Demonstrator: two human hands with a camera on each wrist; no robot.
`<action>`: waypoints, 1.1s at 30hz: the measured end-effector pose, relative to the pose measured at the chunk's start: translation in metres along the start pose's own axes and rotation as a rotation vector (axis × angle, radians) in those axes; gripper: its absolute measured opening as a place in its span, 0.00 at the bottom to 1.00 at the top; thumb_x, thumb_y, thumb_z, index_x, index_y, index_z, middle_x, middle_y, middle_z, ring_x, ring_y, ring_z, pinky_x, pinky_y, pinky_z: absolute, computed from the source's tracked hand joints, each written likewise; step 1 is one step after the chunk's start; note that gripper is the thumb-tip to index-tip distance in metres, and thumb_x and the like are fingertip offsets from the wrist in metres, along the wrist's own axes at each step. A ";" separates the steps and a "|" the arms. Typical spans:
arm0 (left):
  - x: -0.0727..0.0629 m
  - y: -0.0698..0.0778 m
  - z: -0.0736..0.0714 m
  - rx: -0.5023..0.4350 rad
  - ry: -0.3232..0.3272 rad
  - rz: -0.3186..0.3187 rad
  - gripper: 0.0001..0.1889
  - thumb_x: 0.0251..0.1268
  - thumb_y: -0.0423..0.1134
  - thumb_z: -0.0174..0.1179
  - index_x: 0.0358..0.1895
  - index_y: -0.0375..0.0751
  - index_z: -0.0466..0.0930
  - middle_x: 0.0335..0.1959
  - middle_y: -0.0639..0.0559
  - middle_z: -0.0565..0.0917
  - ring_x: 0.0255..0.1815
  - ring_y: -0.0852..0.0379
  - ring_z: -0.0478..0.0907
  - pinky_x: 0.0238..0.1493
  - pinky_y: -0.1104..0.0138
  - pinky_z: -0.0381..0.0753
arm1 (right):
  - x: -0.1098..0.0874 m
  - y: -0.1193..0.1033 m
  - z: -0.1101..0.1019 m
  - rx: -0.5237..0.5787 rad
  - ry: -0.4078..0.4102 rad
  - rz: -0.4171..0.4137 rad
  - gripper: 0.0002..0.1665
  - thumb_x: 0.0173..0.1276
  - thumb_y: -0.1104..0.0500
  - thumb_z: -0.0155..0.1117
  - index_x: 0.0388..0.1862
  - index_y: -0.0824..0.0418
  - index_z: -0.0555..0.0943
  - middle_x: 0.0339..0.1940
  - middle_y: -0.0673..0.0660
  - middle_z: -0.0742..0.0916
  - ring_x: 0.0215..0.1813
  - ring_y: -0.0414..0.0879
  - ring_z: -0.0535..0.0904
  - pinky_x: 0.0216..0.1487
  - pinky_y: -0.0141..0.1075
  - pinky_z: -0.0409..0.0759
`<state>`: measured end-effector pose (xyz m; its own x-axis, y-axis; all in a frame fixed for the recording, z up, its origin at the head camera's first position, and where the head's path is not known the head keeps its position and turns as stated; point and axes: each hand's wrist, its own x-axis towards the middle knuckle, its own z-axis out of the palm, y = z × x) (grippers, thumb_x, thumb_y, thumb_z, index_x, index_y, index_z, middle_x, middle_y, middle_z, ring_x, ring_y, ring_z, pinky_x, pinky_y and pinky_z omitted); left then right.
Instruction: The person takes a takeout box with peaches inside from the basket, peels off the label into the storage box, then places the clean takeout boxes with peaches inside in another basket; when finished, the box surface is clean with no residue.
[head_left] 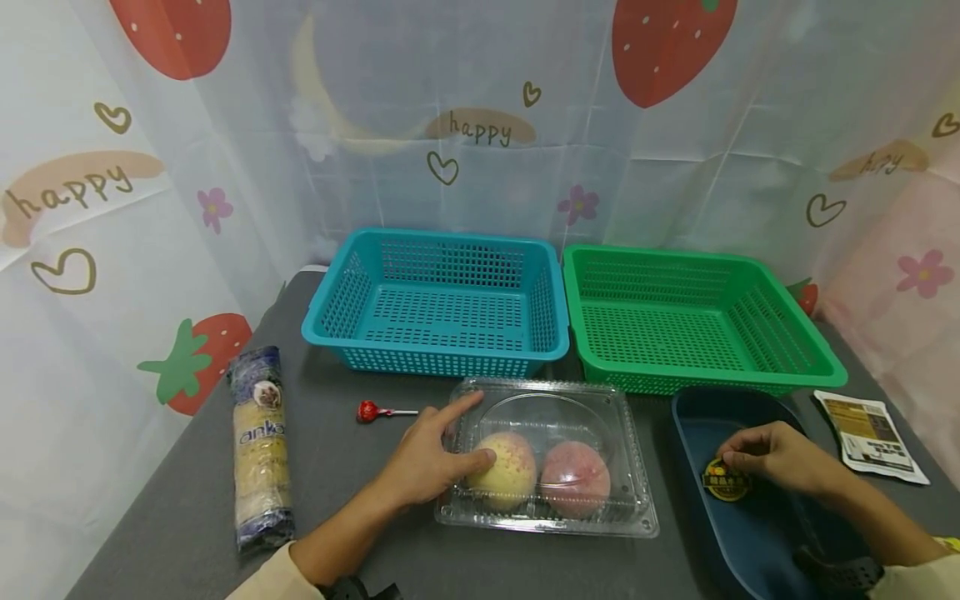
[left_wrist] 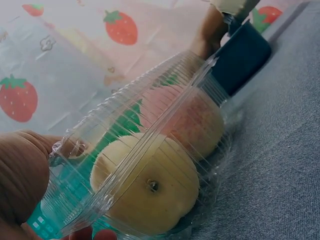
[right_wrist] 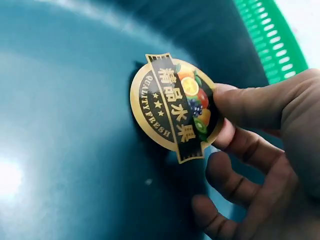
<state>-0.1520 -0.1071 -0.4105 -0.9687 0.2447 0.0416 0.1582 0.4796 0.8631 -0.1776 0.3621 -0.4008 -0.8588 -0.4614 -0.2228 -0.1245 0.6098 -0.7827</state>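
A clear plastic clamshell box [head_left: 555, 533] lies in the middle of the table with its lid down. Through the lid show a yellow round fruit [head_left: 506, 475] and a pink round fruit [head_left: 576, 479]. My left hand [head_left: 431, 458] grips the box's left side, thumb over the lid and index finger along the upper left corner. Over the dark blue basin [head_left: 693, 425], my right hand [head_left: 776, 454] pinches a black and gold fruit label [right_wrist: 170, 107] between thumb and index finger. Painted fruit and "Quality Fresh" lettering face the right wrist camera.
A blue basket [head_left: 435, 342] and a green basket [head_left: 705, 375] stand side by side behind the box. On the left are a long food packet [head_left: 261, 450] and a red lollipop [head_left: 367, 411]. A white and brown packet [head_left: 873, 437] lies right of the basin.
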 end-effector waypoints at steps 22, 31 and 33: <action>0.000 0.001 -0.001 0.009 0.002 0.001 0.39 0.50 0.50 0.72 0.70 0.54 0.69 0.36 0.45 0.68 0.32 0.51 0.65 0.27 0.61 0.64 | -0.005 -0.005 0.004 -0.310 0.173 -0.105 0.15 0.68 0.63 0.64 0.49 0.70 0.82 0.40 0.56 0.83 0.33 0.37 0.76 0.28 0.35 0.76; 0.000 0.002 0.000 -0.015 0.004 -0.014 0.40 0.49 0.48 0.72 0.70 0.54 0.69 0.36 0.44 0.68 0.32 0.50 0.66 0.27 0.61 0.65 | -0.015 -0.046 -0.014 -0.352 0.323 -0.181 0.15 0.68 0.64 0.64 0.53 0.66 0.80 0.36 0.53 0.78 0.29 0.41 0.73 0.25 0.34 0.71; 0.000 0.002 0.000 -0.026 0.000 -0.019 0.39 0.50 0.47 0.72 0.70 0.54 0.69 0.36 0.44 0.68 0.32 0.50 0.66 0.27 0.61 0.65 | -0.017 -0.055 -0.020 -0.384 0.351 -0.178 0.15 0.68 0.63 0.64 0.53 0.65 0.81 0.38 0.53 0.78 0.30 0.41 0.73 0.25 0.34 0.71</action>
<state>-0.1516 -0.1061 -0.4093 -0.9714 0.2363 0.0252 0.1351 0.4620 0.8765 -0.1662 0.3489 -0.3424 -0.9140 -0.3761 0.1521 -0.3987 0.7637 -0.5077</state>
